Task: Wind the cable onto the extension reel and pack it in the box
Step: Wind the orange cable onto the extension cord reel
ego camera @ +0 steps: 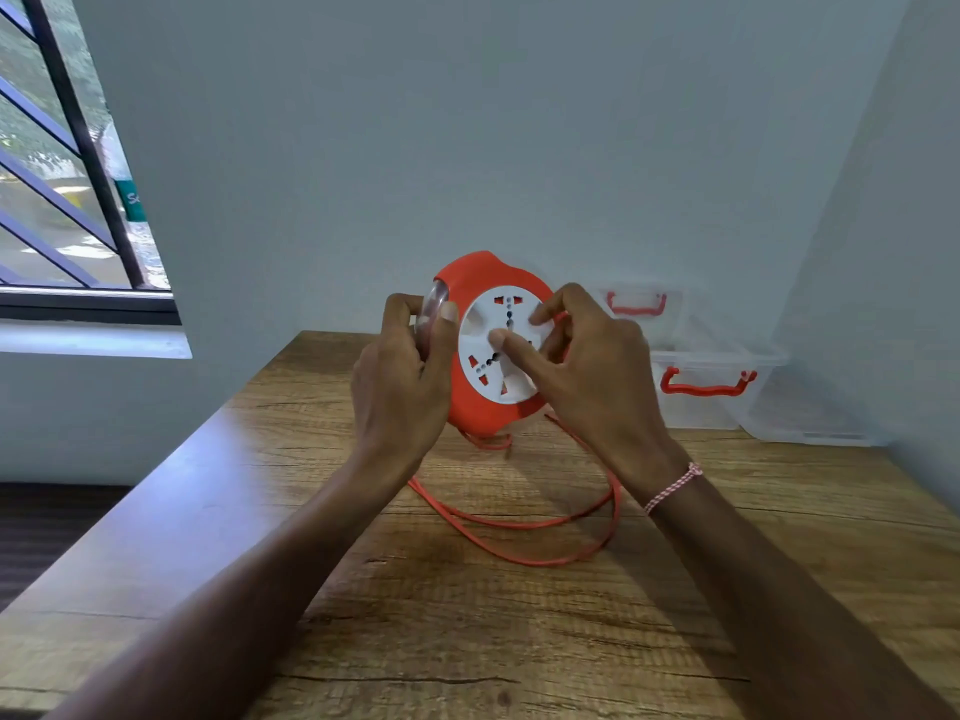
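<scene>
An orange extension reel (475, 402) with a white socket face (485, 332) is held upright above the wooden table (363, 589). My left hand (402, 376) grips the reel's left edge, thumb in front. My right hand (587, 366) rests on the white face, index and thumb tips pressing on it. Orange cable (524, 527) hangs from the reel's underside and lies in loose loops on the table between my forearms. A clear plastic box (769, 413) with a red handle stands at the back right, its clear lid (644, 309) leaning on the wall behind it.
The table meets the wall at the back and another wall at the right. A barred window (67, 163) is at the upper left. The table's left edge drops to a dark floor (47, 532).
</scene>
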`<control>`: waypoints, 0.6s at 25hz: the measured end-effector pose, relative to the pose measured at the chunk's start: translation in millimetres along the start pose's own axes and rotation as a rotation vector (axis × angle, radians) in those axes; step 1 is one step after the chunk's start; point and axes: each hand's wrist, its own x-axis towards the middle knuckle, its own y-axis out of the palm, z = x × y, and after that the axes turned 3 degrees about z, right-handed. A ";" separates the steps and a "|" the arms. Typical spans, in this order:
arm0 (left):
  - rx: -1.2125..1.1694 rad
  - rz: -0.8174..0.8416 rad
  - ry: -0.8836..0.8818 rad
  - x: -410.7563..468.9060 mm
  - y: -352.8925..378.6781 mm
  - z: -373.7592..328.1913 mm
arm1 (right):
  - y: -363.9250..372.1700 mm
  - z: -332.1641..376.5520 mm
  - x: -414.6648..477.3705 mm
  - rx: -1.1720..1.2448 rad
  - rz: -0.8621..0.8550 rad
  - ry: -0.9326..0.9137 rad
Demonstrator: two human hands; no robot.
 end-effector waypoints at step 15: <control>-0.030 -0.024 0.042 -2.4 0.6 -7.4 | 1.5 -0.1 -0.6 -0.257 -0.050 -0.276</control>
